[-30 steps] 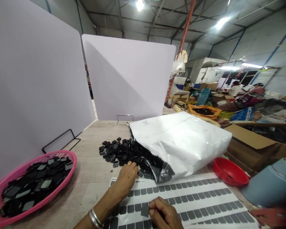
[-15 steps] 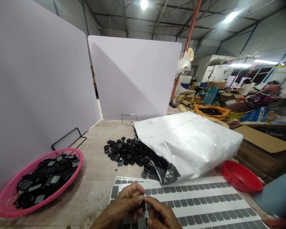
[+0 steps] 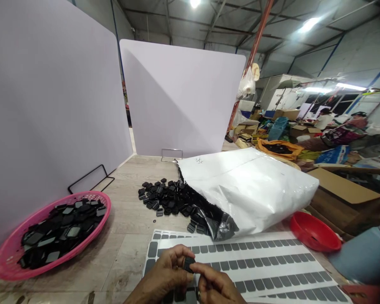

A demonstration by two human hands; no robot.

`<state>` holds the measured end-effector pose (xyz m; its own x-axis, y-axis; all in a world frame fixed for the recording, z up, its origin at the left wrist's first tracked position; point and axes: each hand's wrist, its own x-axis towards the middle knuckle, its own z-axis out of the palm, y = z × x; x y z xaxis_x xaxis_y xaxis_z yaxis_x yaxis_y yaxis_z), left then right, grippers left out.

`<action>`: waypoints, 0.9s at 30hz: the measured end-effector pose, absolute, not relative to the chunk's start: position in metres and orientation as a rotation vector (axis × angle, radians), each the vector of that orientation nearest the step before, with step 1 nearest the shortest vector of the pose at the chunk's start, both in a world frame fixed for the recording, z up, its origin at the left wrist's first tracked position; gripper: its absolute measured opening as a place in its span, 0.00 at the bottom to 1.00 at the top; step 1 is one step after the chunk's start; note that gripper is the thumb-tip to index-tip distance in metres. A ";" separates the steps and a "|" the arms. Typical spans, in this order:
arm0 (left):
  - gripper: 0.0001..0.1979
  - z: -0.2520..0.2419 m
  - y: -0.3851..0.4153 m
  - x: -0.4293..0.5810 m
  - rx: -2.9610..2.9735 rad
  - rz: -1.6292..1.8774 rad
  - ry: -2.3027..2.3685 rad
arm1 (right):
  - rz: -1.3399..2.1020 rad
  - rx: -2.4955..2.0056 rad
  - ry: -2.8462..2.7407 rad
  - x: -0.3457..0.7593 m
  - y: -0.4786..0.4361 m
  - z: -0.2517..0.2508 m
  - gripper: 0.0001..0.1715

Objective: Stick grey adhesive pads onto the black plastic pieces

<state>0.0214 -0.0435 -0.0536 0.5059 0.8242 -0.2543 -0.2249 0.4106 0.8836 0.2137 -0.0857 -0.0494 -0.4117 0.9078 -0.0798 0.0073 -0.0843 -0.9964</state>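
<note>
My left hand (image 3: 169,272) is closed round a small black plastic piece (image 3: 188,264), holding it upright between thumb and fingers above the sticker sheets. The index fingertip of my right hand (image 3: 217,285) touches the front of that piece. Its other fingers are curled low, and what they hold, if anything, is hidden. Beneath both hands lie white sheets (image 3: 240,254) with rows of dark grey rounded stickers. Beyond them, a heap of similar black pieces (image 3: 164,198) spills from the mouth of a large white plastic bag (image 3: 250,190).
A pink basket (image 3: 106,215) of black pieces, some with grey faces, stands at left. To the right are a red bowl (image 3: 315,236), an open cardboard box (image 3: 351,190) and a blue-grey rounded object (image 3: 364,253). White panels (image 3: 183,97) enclose the back and left. People sit far off.
The black piece has tilted up and shows more of its face between my left fingers. My right index finger has shifted onto it. The view has moved slightly.
</note>
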 end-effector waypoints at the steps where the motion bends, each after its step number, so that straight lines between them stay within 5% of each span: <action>1: 0.20 -0.051 -0.044 0.022 0.894 0.761 0.786 | 1.434 -1.073 -1.520 0.213 -0.086 -0.048 0.23; 5: 0.19 -0.039 -0.047 0.025 0.830 0.793 0.794 | 0.824 -1.156 -1.623 0.210 -0.086 -0.047 0.17; 12: 0.18 -0.040 -0.048 0.035 0.853 0.772 0.793 | 0.324 -1.128 -1.870 0.205 -0.083 -0.052 0.15; 27: 0.19 -0.044 -0.048 0.035 0.797 0.724 0.765 | 0.420 -1.075 -2.064 0.213 -0.079 -0.045 0.11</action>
<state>0.0350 -0.0484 -0.0440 0.5213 0.7944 -0.3119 -0.2681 0.4994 0.8238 0.2127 -0.0789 -0.0446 -0.3593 0.8041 0.4736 0.5549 0.5921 -0.5844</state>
